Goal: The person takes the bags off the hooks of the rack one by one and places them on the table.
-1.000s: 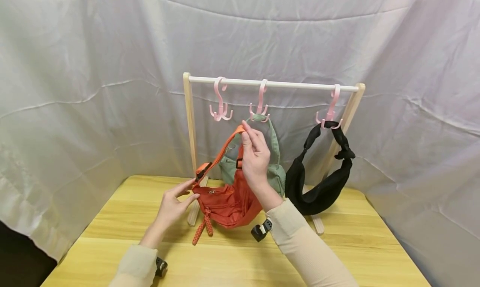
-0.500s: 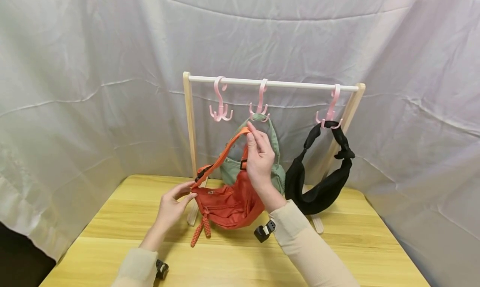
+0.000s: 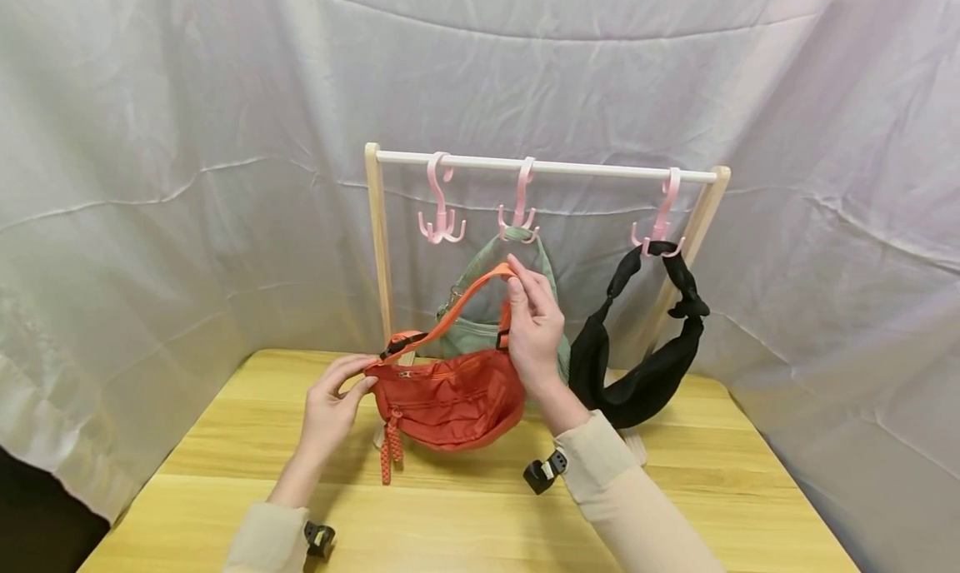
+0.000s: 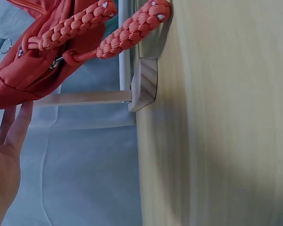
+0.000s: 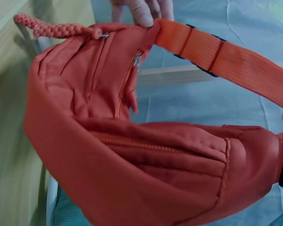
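Note:
A red sling bag [image 3: 450, 402] with an orange strap [image 3: 468, 296] hangs between both hands, above the table. Up at the top of the strap, my right hand [image 3: 538, 327] pinches the webbing between thumb and fingers. My left hand [image 3: 330, 402] pinches the bag's left end, close to the black strap buckle [image 3: 405, 344]. From the zips dangle braided red pulls [image 4: 125, 35], large in the left wrist view. The right wrist view shows the bag's zipped pockets [image 5: 146, 143] and the left hand's fingertips [image 5: 142, 13] at its far end.
Behind stands a wooden rack with a white rail [image 3: 585, 170]. Three pink hooks hang on it: the left hook [image 3: 442, 215] is bare, the middle one carries a green bag [image 3: 480, 336], the right one a black bag [image 3: 637, 381]. A grey curtain [image 3: 225, 181] surrounds the wooden table [image 3: 420, 523].
The right hand has moved right and slightly down with the strap, and the left hand a little left. The red bag now spreads wider, its front turned more toward the head camera.

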`<state>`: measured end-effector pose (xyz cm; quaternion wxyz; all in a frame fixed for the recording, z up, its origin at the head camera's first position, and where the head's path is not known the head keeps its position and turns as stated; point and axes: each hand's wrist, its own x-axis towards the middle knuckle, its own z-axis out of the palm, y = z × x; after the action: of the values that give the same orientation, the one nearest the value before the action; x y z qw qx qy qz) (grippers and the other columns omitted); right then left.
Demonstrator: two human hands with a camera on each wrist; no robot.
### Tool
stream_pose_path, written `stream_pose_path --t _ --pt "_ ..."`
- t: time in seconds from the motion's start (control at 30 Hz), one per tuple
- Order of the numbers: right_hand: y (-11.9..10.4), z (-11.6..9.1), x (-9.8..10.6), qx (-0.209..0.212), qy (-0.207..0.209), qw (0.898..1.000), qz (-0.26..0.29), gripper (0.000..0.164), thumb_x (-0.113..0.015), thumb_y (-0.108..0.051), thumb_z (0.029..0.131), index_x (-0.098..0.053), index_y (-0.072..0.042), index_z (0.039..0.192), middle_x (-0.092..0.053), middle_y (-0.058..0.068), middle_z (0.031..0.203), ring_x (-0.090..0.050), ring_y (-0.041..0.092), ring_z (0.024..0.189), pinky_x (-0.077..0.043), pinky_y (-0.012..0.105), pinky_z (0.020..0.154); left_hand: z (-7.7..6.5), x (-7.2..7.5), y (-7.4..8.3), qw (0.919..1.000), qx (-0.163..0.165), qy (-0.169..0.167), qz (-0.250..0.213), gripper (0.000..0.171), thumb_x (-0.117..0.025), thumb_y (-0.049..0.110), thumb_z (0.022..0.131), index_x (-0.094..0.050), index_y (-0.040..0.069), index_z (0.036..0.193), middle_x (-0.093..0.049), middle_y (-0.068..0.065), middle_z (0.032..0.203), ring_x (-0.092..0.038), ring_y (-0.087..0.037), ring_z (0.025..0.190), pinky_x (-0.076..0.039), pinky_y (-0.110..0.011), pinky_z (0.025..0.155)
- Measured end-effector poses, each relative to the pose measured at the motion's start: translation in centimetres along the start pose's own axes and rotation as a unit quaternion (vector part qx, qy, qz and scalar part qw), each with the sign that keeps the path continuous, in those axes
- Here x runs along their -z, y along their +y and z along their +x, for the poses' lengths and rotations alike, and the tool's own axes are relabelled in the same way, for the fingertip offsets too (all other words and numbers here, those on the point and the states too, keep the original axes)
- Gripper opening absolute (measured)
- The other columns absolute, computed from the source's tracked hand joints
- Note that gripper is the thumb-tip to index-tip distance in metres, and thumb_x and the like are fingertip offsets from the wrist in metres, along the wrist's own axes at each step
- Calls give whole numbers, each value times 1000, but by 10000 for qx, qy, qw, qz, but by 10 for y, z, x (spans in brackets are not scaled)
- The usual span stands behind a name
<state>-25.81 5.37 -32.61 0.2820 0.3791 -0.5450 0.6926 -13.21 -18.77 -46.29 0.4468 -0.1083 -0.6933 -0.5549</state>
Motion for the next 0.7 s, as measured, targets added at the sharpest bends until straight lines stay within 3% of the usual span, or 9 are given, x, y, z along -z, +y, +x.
stream_pose_path --t 0.13,0.47,0.7 --pt "0 -3 7 85 -145 9998 64 35 -57 4 104 -67 0 136 -62 23 108 -51 12 72 -42 18 58 1 3 5 10000 14 93 19 27 -67 -21 89 -72 -13 115 -66 -19 118 -66 -11 113 -61 -26 82" --pt "12 -17 28 184 -702 9973 -145 37 -56 9 102 -66 2 137 -61 23 108 -52 22 69 -45 19 61 3 7 14 9995 -142 266 128 27 -69 -21 87 -72 -13 113 -66 -21 116 -65 -11 110 -60 -21 79" --pt "12 -22 41 199 -1058 9940 -219 35 -54 11 102 -66 5 135 -60 25 108 -46 16 65 -39 21 57 7 7 22 9993 -107 351 -29 28 -67 -25 86 -71 -16 112 -67 -11 116 -67 -11 104 -61 -23 77"
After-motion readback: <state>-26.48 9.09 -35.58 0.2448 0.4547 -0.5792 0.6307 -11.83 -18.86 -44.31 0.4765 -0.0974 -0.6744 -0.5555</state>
